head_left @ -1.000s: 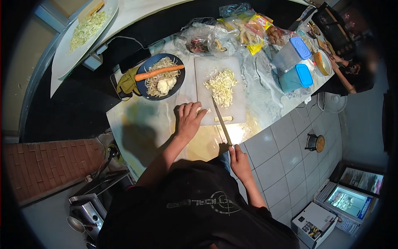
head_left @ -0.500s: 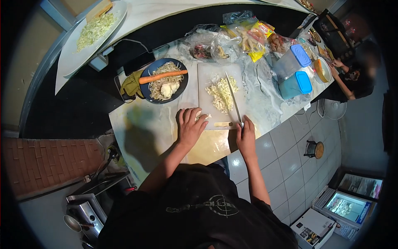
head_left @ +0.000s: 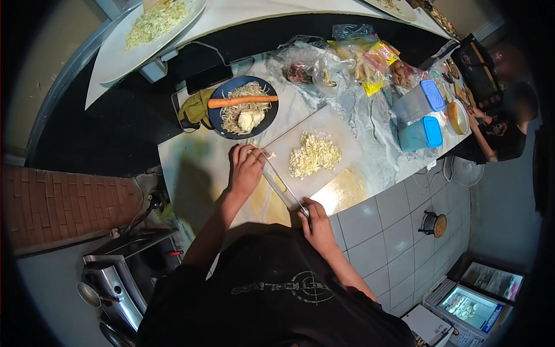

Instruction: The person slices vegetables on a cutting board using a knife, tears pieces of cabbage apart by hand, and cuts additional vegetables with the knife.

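Observation:
My right hand (head_left: 319,225) grips the handle of a kitchen knife (head_left: 286,186), its blade slanting up and left along the near-left edge of the white cutting board (head_left: 347,130). Chopped pale-green vegetable (head_left: 315,155) lies heaped on the board. At the board's left corner, my left hand (head_left: 247,172) has its fingers curled down near the knife tip. Small pale bits (head_left: 270,155) show at its fingertips; whatever else is under them is hidden. Just beyond this hand sits a dark plate (head_left: 217,118) with bean sprouts (head_left: 254,89), a whole carrot (head_left: 243,102) and a pale lump (head_left: 251,120).
Plastic bags of food (head_left: 361,63) lie at the back of the marble counter (head_left: 384,165). Two blue-lidded containers (head_left: 432,132) stand on the right. A platter of shredded vegetable (head_left: 153,26) rests on the upper ledge. Another person (head_left: 491,136) is at the far right.
The board has turned, its handle end now pointing toward the lower left. The knife has swung from right of the chopped heap to the board's near-left edge. My left hand has shifted left.

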A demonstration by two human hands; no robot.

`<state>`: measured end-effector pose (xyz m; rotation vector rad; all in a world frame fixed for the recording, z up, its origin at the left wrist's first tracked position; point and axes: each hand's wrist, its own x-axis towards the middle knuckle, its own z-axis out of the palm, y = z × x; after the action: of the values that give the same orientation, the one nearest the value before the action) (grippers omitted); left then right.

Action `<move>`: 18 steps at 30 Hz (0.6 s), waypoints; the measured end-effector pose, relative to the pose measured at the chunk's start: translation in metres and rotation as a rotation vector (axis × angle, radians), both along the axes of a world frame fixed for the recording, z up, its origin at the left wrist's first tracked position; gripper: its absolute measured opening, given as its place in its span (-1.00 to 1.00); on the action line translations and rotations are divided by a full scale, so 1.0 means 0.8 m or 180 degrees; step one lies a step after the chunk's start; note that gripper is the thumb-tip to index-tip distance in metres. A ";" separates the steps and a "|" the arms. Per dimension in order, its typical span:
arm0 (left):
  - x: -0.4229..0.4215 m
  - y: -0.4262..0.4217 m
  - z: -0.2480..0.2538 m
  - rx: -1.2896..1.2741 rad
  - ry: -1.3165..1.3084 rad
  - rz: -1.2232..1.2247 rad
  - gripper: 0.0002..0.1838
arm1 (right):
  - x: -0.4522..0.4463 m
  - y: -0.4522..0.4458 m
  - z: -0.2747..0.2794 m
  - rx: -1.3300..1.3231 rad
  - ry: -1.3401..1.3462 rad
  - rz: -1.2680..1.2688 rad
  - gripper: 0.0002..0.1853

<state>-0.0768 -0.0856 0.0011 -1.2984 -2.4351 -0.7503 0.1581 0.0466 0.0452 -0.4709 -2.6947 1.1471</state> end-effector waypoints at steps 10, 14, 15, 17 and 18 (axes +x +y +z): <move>0.028 0.002 0.020 0.0421 0.0229 0.0090 -0.81 | -0.020 -0.006 0.004 -0.0390 0.0086 0.0284 -0.72; 0.056 -0.005 0.012 0.1094 -0.1271 0.0166 -0.85 | -0.018 -0.007 0.022 -0.0525 -0.0572 -0.0267 -0.76; 0.063 -0.005 0.009 0.1093 -0.1273 0.0166 -0.85 | -0.016 -0.006 0.028 -0.0526 -0.0574 -0.0268 -0.76; 0.071 -0.003 0.005 0.1129 -0.1270 0.0092 -0.85 | -0.014 -0.001 0.036 -0.0934 -0.0753 -0.0484 -0.73; 0.076 0.001 0.003 0.1204 -0.1428 0.0078 -0.86 | -0.011 0.001 0.034 -0.1023 -0.0769 -0.0470 -0.71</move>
<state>-0.0159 -0.0846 0.0032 -1.0343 -2.4434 -1.5476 0.1491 0.0477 0.0725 -0.8940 -2.6147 1.5765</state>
